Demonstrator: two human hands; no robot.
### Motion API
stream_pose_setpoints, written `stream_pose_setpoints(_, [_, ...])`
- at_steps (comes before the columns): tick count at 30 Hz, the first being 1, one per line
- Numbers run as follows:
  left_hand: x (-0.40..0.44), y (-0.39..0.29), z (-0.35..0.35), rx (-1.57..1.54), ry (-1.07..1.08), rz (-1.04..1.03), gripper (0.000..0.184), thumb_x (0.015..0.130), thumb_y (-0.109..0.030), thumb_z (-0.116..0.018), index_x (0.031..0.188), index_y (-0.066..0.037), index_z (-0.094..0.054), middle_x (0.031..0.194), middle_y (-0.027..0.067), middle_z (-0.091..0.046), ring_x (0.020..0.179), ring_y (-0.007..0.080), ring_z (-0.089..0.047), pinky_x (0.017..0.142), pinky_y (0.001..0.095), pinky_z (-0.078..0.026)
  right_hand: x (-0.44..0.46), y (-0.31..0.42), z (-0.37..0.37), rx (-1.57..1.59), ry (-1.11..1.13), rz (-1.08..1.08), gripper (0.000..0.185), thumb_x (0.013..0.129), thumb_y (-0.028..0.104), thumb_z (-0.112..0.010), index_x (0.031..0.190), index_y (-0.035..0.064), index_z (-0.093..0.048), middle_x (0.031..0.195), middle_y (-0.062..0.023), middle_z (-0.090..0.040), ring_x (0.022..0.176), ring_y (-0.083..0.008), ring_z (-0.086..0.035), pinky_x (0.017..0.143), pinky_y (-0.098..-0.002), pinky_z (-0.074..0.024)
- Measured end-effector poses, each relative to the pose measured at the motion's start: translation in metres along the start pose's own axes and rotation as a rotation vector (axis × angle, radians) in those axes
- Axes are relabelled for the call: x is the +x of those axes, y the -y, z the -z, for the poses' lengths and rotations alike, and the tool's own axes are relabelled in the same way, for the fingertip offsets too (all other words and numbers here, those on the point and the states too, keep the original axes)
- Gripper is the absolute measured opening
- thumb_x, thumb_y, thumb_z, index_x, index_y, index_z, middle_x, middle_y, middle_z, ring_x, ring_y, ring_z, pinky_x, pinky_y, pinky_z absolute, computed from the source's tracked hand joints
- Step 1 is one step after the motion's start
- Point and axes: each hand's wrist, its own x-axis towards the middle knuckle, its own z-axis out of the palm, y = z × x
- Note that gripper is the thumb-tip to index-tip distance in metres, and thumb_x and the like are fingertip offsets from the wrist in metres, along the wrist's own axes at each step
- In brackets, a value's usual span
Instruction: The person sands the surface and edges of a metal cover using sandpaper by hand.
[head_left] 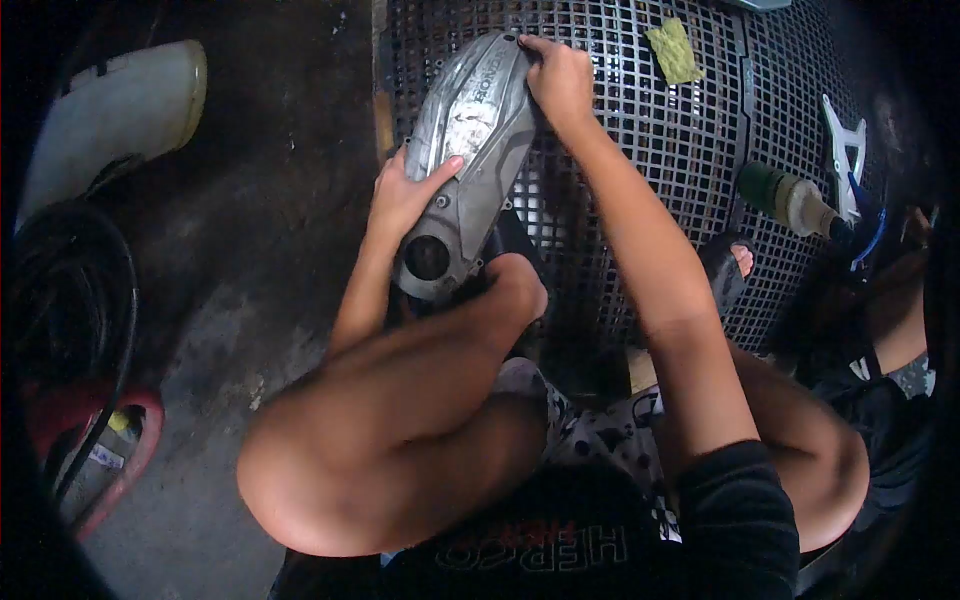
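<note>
Metal cover (465,150), one; left hand (402,195) grips edge; right hand (563,85), grip unclear, touches far end.

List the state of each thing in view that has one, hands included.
Left hand: gripping the metal cover, thumb on top
Right hand: fingertip at the cover's far end, grip unclear
Metal cover: held, angled lengthwise, surface smudged
Yellow pad: lying on the grate
White frame part: lying, far right
Black hose: looped
</note>
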Motion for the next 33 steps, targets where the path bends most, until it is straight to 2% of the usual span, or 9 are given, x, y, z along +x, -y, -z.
stream_pose_setpoints(3, [0.004,0.005,0.0,0.046,-0.044,0.0,0.106,0.068,-0.067,-0.084,0.136,0.009,-0.057,0.132,0.0309,-0.062,0.126,0.0412,-0.06,0.105,0.0454,-0.047,-0.025,0.007,0.007,-0.07,0.043,0.112,0.039,0.078,0.001,-0.067,0.115,0.0062,-0.072,0.112,-0.0213,-0.072,0.082,-0.0388,-0.073,0.078,-0.0486,-0.0605])
stream_pose_setpoints(5, [0.0,0.007,-0.002,0.125,-0.084,0.01,0.111,0.067,-0.069,-0.083,0.139,0.01,-0.054,0.133,0.0309,-0.061,0.127,0.0416,-0.06,0.106,0.0453,-0.047,-0.046,0.02,0.019,-0.125,0.119,0.141,0.05,0.074,-0.003,-0.071,0.123,0.0063,-0.07,0.123,-0.0199,-0.07,0.097,-0.0376,-0.072,0.087,-0.045,-0.0595])
stream_pose_setpoints(8, [-0.011,-0.014,0.003,0.23,-0.112,0.008,0.121,0.065,-0.074,-0.081,0.144,0.012,-0.048,0.137,0.0312,-0.058,0.129,0.0424,-0.058,0.107,0.0455,-0.046,-0.038,0.024,0.033,-0.212,0.279,0.082,0.053,0.072,-0.002,-0.073,0.124,0.0043,-0.067,0.126,-0.0188,-0.069,0.1,-0.0362,-0.072,0.087,-0.0449,-0.0596])
stream_pose_setpoints(15, [-0.018,-0.022,0.001,0.291,-0.136,0.036,0.124,0.064,-0.077,-0.08,0.146,0.01,-0.046,0.138,0.0306,-0.057,0.129,0.0434,-0.057,0.106,0.0469,-0.047,-0.02,-0.002,0.008,-0.156,0.113,0.14,0.053,0.072,-0.005,-0.072,0.124,0.0004,-0.065,0.128,-0.0235,-0.066,0.1,-0.0398,-0.071,0.086,-0.0459,-0.0589])
stream_pose_setpoints(20, [-0.017,-0.028,0.003,0.333,-0.131,0.04,0.124,0.064,-0.078,-0.079,0.146,0.009,-0.046,0.137,0.0305,-0.057,0.128,0.0433,-0.058,0.106,0.0469,-0.047,-0.057,0.017,0.04,-0.154,0.279,0.198,0.067,0.068,-0.007,-0.074,0.133,-0.0007,-0.061,0.137,-0.0241,-0.061,0.109,-0.0383,-0.069,0.093,-0.0428,-0.0587])
stream_pose_setpoints(23, [-0.013,-0.022,0.001,0.334,-0.147,0.032,0.125,0.064,-0.078,-0.079,0.146,0.01,-0.046,0.137,0.0309,-0.057,0.128,0.0433,-0.058,0.105,0.047,-0.047,-0.056,0.008,0.03,-0.077,0.122,0.245,0.061,0.07,-0.008,-0.072,0.129,0.0005,-0.064,0.133,-0.023,-0.064,0.107,-0.0375,-0.07,0.091,-0.0425,-0.0592])
stream_pose_setpoints(25, [-0.014,-0.017,0.001,0.28,-0.142,-0.015,0.124,0.064,-0.077,-0.079,0.145,0.011,-0.047,0.137,0.0317,-0.057,0.128,0.0433,-0.058,0.106,0.0469,-0.047,-0.038,-0.005,0.011,0.009,-0.035,0.168,0.045,0.077,-0.002,-0.067,0.122,0.0037,-0.07,0.124,-0.0215,-0.069,0.1,-0.0337,-0.073,0.088,-0.0431,-0.0601])
stream_pose_setpoints(28, [-0.013,-0.018,0.001,0.275,-0.134,0.007,0.124,0.065,-0.077,-0.079,0.145,0.012,-0.046,0.138,0.0328,-0.056,0.129,0.0433,-0.057,0.107,0.0464,-0.046,0.001,-0.016,-0.002,0.126,-0.082,-0.015,0.031,0.082,0.001,-0.067,0.107,0.0118,-0.08,0.098,-0.0203,-0.074,0.089,-0.0367,-0.073,0.086,-0.0415,-0.059])
stream_pose_setpoints(33, [-0.009,-0.013,-0.001,0.266,-0.121,0.013,0.123,0.065,-0.075,-0.08,0.146,0.012,-0.046,0.139,0.0336,-0.056,0.13,0.0432,-0.057,0.108,0.0461,-0.046,0.021,-0.037,-0.003,0.132,0.053,0.007,0.031,0.087,0.007,-0.067,0.111,0.0212,-0.08,0.097,-0.0168,-0.074,0.086,-0.0367,-0.073,0.085,-0.0426,-0.0584])
